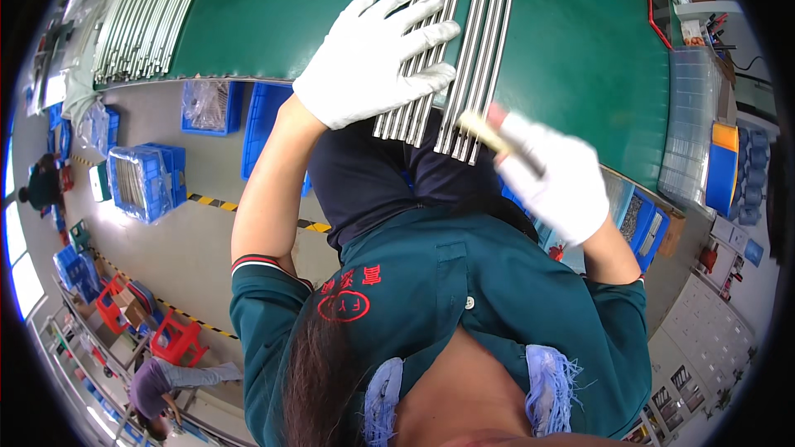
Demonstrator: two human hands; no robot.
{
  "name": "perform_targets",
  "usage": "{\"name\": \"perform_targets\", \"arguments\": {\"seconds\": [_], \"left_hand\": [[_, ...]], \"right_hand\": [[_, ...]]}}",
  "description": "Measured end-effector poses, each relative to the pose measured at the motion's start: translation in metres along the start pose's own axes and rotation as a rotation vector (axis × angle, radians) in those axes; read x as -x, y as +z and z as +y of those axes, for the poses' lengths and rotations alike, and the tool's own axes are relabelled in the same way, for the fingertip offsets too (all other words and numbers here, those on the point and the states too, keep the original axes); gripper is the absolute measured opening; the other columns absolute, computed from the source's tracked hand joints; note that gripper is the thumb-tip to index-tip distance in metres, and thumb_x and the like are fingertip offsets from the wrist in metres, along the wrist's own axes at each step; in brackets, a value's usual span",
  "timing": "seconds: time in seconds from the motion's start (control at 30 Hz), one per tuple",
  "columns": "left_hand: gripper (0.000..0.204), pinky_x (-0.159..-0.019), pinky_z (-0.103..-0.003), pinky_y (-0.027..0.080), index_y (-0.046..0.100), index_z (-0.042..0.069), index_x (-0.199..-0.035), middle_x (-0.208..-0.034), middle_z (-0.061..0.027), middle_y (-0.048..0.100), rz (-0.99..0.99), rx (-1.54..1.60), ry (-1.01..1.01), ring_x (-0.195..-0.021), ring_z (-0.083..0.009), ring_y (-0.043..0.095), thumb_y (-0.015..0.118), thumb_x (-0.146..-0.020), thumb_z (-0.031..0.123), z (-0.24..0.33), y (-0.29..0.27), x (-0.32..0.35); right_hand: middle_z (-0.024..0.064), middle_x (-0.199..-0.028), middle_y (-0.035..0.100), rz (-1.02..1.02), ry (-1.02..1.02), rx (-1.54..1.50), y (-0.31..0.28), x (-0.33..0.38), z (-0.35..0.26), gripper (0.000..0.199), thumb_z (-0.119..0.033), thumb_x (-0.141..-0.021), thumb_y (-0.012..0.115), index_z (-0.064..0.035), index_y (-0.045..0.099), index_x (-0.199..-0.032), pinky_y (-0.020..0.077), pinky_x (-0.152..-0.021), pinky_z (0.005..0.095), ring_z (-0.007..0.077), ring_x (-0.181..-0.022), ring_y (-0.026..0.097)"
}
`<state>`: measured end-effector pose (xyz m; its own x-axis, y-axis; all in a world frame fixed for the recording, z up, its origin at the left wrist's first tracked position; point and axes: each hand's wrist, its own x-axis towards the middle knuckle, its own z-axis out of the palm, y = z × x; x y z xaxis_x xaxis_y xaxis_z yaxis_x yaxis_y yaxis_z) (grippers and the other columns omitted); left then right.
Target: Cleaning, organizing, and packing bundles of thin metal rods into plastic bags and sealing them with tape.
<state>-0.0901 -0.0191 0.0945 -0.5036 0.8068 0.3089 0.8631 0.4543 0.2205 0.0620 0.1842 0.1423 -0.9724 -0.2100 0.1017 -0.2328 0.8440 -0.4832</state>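
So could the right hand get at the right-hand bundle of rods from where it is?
Probably yes. The right hand, holding a brush, is at the near end of the right bundle, with nothing between them; the left hand presses only the left bundle.

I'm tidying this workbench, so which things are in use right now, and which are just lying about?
In use:
left hand pressing on metal rods
right hand holding a small brush
second rod group

Lying about:
long strips at far left
blue crates on floor
clear trays
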Motion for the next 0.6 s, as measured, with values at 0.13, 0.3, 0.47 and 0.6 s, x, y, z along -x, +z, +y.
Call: {"name": "perform_targets", "arguments": {"seconds": [0.13,0.3,0.47,0.6], "left_hand": [[0.048,-0.106,-0.048,0.030,0.057,0.017,-0.123,-0.132,-0.0113,0.050,-0.001,-0.018,-0.008,-0.123,-0.0352,0.044,0.059,-0.084,0.044,0.000,0.002,0.002],[0.049,-0.106,-0.050,0.028,0.056,0.017,-0.125,-0.133,-0.0124,0.050,-0.029,0.013,-0.016,-0.124,-0.0374,0.042,0.059,-0.084,0.043,0.010,0.001,-0.003],[0.049,-0.106,-0.051,0.028,0.055,0.018,-0.125,-0.133,-0.0130,0.049,-0.017,0.076,0.055,-0.123,-0.0382,0.043,0.059,-0.083,0.044,0.025,0.010,-0.011],[0.048,-0.106,-0.051,0.028,0.056,0.018,-0.124,-0.130,-0.0133,0.051,-0.015,0.078,0.073,-0.121,-0.0373,0.044,0.060,-0.083,0.042,0.027,0.013,-0.014]], "right_hand": [[0.0134,-0.091,0.065,0.240,0.445,0.045,-0.019,-0.041,0.054,0.031,-0.030,-0.085,0.060,-0.0157,0.061,-0.112,0.0501,-0.068,0.0349,0.0297,-0.077,0.065],[0.0037,-0.112,0.060,0.368,0.349,0.461,-0.032,-0.050,0.169,0.028,-0.034,-0.089,0.053,-0.0258,0.060,-0.114,0.0480,-0.083,0.0375,0.0282,-0.097,0.060],[0.0009,-0.115,0.059,0.405,0.372,0.544,-0.034,-0.058,0.227,0.027,-0.037,-0.090,0.051,-0.0271,0.061,-0.113,0.0480,-0.084,0.0375,0.0277,-0.099,0.059],[-0.0002,-0.119,0.058,0.385,0.401,0.558,-0.033,-0.064,0.227,0.030,-0.037,-0.091,0.050,-0.0271,0.059,-0.117,0.0474,-0.086,0.0363,0.0259,-0.101,0.058]]}}
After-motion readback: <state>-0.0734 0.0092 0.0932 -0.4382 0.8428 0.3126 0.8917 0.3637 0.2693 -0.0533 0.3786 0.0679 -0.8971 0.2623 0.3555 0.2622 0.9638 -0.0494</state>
